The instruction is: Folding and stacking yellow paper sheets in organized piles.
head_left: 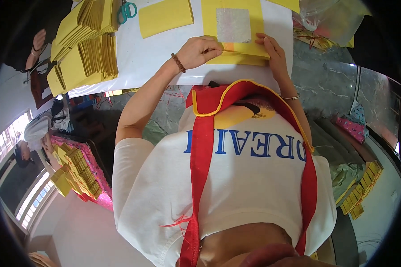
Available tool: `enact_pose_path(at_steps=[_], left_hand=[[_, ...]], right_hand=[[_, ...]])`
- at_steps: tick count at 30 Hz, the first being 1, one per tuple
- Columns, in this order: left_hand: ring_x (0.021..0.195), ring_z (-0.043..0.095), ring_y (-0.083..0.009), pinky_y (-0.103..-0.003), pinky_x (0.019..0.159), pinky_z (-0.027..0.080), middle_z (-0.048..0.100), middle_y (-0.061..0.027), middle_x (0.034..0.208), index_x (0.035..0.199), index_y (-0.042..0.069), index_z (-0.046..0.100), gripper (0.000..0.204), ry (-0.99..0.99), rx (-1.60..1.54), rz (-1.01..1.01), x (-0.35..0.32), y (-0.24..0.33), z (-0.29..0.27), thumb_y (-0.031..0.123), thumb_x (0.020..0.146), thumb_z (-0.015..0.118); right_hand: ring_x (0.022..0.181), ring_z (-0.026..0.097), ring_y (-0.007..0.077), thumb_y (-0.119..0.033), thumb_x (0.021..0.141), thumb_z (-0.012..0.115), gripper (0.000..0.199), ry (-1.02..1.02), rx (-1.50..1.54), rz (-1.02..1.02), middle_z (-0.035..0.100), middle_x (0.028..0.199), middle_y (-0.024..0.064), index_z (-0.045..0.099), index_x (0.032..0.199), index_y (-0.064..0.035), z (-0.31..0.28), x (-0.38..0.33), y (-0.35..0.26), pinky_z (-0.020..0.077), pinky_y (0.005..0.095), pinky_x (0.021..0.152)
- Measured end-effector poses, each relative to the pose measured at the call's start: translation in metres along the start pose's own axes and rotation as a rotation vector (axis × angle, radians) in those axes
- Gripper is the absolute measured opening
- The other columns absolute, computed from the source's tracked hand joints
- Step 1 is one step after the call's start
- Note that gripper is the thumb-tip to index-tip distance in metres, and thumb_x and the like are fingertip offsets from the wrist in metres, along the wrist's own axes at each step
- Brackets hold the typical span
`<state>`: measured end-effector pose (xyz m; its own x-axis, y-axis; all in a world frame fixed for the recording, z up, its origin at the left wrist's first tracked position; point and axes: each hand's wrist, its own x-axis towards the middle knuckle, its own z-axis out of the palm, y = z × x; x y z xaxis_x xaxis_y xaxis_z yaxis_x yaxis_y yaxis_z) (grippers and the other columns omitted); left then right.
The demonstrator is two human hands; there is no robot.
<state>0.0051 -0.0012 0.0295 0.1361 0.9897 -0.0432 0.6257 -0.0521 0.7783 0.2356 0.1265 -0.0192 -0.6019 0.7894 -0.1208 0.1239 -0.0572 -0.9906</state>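
A yellow paper sheet [209, 22] lies at the table's near edge, with a pale, shiny square [233, 26] on its middle and a small orange mark below the square. The sheet's near part is turned up in a fold. My left hand [200, 51], with a brown bead bracelet at the wrist, is closed, its curled fingers and thumb pinching the fold at the left. My right hand [275, 53] is at the right end of the same fold, its bent fingers closed on the edge.
Piles of folded yellow paper [89, 58] stand at the table's left. Teal-handled scissors [127, 11] and a folded yellow sheet [165, 18] lie beyond my left hand. A clear plastic bag [329, 15] is at the far right. Another person's hand [38, 40] shows at far left.
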Motion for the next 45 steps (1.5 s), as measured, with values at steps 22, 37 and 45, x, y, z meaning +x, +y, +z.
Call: enact_pose_path(at_steps=[22, 37, 45], left_hand=[[0.062, 0.052, -0.0070, -0.025, 0.058, 0.043, 0.060, -0.0017, 0.065, 0.086, 0.001, 0.065, 0.020, -0.050, -0.419, -0.309, 0.009, -0.012, -0.007, 0.019, 0.082, 0.059], [0.108, 0.050, -0.0285, -0.040, 0.088, 0.040, 0.056, -0.0083, 0.115, 0.117, 0.018, 0.057, 0.049, 0.220, 0.572, 0.233, -0.013, -0.025, -0.001, 0.007, 0.069, 0.060], [0.081, 0.059, -0.0257, -0.037, 0.070, 0.045, 0.062, -0.0103, 0.086, 0.098, 0.008, 0.059, 0.017, 0.289, 0.288, 0.069, -0.031, -0.001, 0.011, 0.014, 0.082, 0.054]], right_hand=[[0.105, 0.056, 0.0218, -0.014, 0.080, 0.063, 0.023, -0.058, -0.252, -0.344, 0.059, 0.115, 0.0115, 0.062, 0.101, -0.0047, -0.008, 0.004, 0.022, 0.0429, 0.0330, 0.088], [0.121, 0.041, 0.0279, -0.015, 0.073, 0.067, 0.038, -0.005, -0.554, -0.515, 0.052, 0.124, 0.0102, 0.060, 0.109, -0.0098, -0.010, -0.008, -0.014, 0.0284, 0.0391, 0.099], [0.096, 0.057, 0.0255, -0.019, 0.078, 0.064, 0.033, -0.280, -0.604, -0.507, 0.063, 0.103, 0.0079, 0.060, 0.109, -0.0087, -0.016, -0.019, -0.025, 0.0399, 0.0360, 0.082]])
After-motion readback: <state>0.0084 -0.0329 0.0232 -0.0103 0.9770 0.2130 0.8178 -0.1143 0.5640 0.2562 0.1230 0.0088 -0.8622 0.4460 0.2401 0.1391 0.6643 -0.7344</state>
